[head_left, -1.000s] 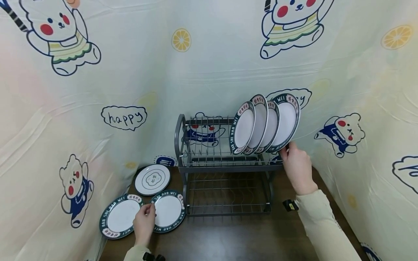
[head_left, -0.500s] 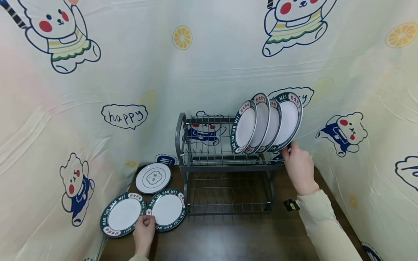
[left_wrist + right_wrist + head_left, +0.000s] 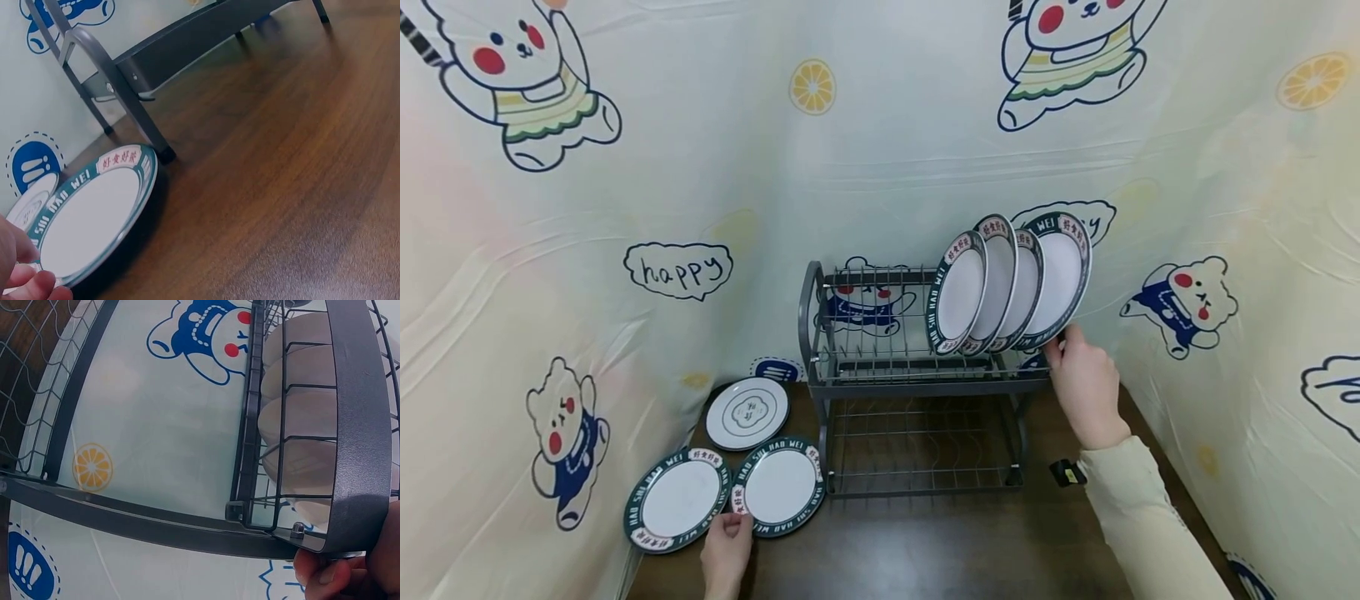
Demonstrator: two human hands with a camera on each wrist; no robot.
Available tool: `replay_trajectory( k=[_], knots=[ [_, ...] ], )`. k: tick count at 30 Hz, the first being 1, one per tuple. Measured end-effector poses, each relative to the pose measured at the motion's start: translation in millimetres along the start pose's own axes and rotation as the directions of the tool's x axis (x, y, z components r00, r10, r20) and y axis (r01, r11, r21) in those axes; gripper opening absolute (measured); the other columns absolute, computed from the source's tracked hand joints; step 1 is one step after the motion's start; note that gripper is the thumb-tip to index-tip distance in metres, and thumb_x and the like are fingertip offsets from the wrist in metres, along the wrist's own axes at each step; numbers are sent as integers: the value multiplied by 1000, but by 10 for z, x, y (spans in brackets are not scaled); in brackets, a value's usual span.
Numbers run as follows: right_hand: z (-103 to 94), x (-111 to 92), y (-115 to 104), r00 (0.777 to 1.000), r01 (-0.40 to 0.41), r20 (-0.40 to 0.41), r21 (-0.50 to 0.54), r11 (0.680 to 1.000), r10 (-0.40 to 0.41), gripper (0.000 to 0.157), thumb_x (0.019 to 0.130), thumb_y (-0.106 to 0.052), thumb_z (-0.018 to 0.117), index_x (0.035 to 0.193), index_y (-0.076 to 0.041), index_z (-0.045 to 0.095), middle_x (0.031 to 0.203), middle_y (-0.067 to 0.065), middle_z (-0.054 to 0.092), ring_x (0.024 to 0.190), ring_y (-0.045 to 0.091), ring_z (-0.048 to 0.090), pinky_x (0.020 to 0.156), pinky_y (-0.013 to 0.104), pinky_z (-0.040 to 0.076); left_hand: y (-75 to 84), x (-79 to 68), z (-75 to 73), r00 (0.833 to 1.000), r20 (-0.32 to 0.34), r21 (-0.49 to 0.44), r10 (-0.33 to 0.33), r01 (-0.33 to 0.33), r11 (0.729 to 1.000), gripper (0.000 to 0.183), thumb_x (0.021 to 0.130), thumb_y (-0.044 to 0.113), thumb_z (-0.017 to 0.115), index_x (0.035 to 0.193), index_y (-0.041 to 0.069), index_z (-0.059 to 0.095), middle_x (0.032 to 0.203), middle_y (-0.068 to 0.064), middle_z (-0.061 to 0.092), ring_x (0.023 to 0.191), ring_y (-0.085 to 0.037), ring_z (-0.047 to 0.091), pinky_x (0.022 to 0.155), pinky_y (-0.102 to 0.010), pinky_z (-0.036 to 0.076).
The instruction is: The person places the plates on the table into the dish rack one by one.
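My right hand [image 3: 1086, 390] grips the right end of the grey dish rack [image 3: 925, 388]. In the right wrist view its fingers curl at the corner of the upper frame. Several white plates [image 3: 961, 293] with dark green lettered rims stand tilted in the upper tier. My left hand [image 3: 726, 550] has its fingertips at the near-left rim of a plate [image 3: 781, 487] lying on the table. In the left wrist view thumb and fingers overlap that rim, and I cannot tell whether they pinch it. Another green-rimmed plate [image 3: 676, 502] lies beside it, left of the hand.
An upside-down plate [image 3: 748, 414] lies behind these two, near the cloth. The rack's lower tier [image 3: 925, 454] holds no plates. A printed cloth [image 3: 880, 150] encloses the back and sides of the brown table [image 3: 917, 542].
My left hand has drawn back toward me from between the two table plates to the near rim of the right one. The right hand keeps its hold on the rack.
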State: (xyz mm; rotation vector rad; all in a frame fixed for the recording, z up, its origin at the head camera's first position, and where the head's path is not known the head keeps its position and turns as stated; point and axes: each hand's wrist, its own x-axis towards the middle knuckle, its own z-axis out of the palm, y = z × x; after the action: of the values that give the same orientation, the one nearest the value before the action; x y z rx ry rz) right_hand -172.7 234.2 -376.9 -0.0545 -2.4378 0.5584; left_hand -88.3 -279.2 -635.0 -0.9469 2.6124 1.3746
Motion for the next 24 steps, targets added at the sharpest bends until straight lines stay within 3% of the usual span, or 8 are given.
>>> replay_trajectory(
  k=[4, 9, 13, 18, 24],
  knots=[
    [7, 6, -1, 1000, 6, -12, -7, 1000, -6, 24, 106, -13, 57, 87, 2, 54, 53, 4, 36, 41, 27, 40, 39, 38, 30, -55, -9, -16, 1000, 17, -24, -12, 12, 1000, 38, 101, 27, 58, 119, -6, 55, 100, -24, 70, 84, -31, 66, 68, -36, 46],
    [9, 11, -1, 1000, 7, -14, -7, 1000, -7, 22, 105, -11, 58, 89, 3, 54, 52, 3, 35, 41, 28, 40, 40, 38, 29, -105, -7, 0, 999, 24, -148, -38, 41, 988, 38, 98, 19, 59, 121, -10, 48, 92, -24, 70, 66, -19, 68, 58, -34, 58],
    [10, 10, -1, 1000, 2, -6, -3, 1000, -2, 21, 105, -12, 58, 90, 3, 55, 53, 2, 35, 41, 27, 40, 40, 38, 29, -142, 30, 11, 996, 43, -197, -73, 80, 977, 35, 98, 15, 58, 118, -12, 49, 83, -18, 68, 60, -14, 67, 56, -32, 61],
    [9, 8, 2, 1000, 3, -6, -10, 1000, -3, 20, 104, -11, 58, 90, 3, 55, 53, 2, 35, 42, 27, 40, 40, 39, 30, -187, 116, -10, 989, 111, -178, -102, 121, 977, 36, 102, 19, 57, 114, -14, 54, 75, -11, 69, 59, -15, 70, 57, -30, 60],
    [12, 7, 10, 1000, 14, -13, -12, 1000, -14, 20, 104, -10, 58, 89, 3, 55, 52, 3, 35, 42, 28, 39, 39, 40, 30, -198, 196, 5, 981, 170, -273, -96, 141, 952, 39, 103, 19, 59, 114, -18, 52, 72, -13, 70, 60, -19, 73, 60, -34, 63]
  ],
)
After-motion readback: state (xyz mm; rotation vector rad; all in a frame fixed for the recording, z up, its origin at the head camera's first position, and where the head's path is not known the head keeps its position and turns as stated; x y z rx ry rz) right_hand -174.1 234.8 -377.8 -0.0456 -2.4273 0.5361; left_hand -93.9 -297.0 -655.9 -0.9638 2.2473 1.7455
